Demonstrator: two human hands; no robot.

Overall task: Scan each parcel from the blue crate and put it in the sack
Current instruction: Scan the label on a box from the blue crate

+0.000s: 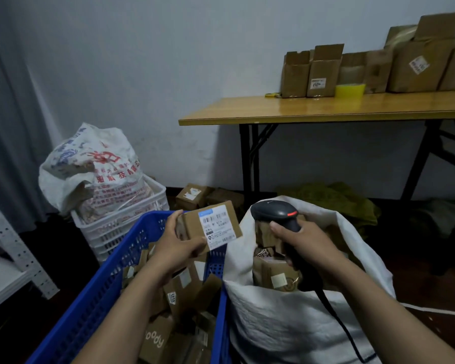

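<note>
Here, my left hand [177,244] grips a labelled parcel [210,224] above the blue crate [95,292]; just right of it, my right hand [304,241] clasps the scanner [276,212] over the open sack [286,327].

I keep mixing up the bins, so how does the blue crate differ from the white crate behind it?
The blue crate sits nearest the camera; the white crate stands farther back. The blue crate holds loose cardboard parcels; the white crate holds a bulging printed sack that rises well above its rim. Both are perforated plastic crates.
</note>
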